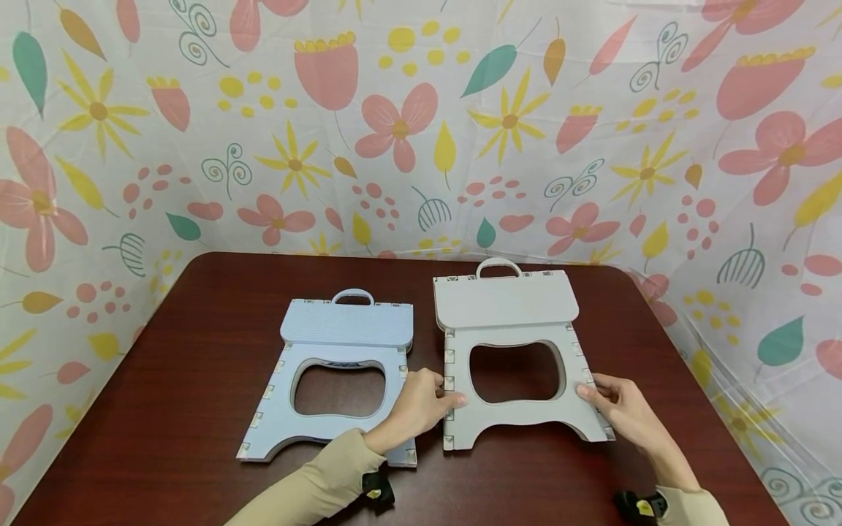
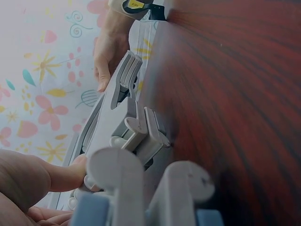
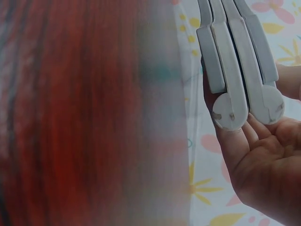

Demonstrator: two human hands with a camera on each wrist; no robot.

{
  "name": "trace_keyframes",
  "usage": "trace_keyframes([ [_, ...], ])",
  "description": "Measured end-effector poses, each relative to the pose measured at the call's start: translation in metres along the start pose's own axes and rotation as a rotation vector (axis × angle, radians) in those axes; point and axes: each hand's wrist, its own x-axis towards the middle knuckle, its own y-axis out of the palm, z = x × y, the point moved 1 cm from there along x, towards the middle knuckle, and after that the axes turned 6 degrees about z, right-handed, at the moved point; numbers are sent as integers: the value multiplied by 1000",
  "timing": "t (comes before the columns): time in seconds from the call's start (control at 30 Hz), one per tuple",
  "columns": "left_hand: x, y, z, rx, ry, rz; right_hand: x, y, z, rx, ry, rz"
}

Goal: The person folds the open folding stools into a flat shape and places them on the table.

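Note:
A white folding step stool (image 1: 506, 303), folded flat with its loop handle at the far end, lies on the right part of the table. My left hand (image 1: 416, 405) grips its left leg edge, thumb on the upper face. On the opposite leg edge my right hand (image 1: 625, 413) holds on, thumb also on top. In the right wrist view, that hand's fingers (image 3: 256, 136) reach beneath the stacked leg panels (image 3: 235, 70). A smaller light-blue folding step stool (image 1: 349, 325), also folded flat, lies to the left, partly hidden by my left hand and forearm.
Both stools lie on a dark red-brown wooden table (image 1: 197, 329) with rounded far corners. A white curtain (image 1: 421, 146) printed with flowers and leaves hangs behind the table and along its sides.

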Motion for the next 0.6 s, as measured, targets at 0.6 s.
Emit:
trace_keyframes([
  [0.6,1,-1,3,29,11,15,2,1,-2,25,28,30],
])
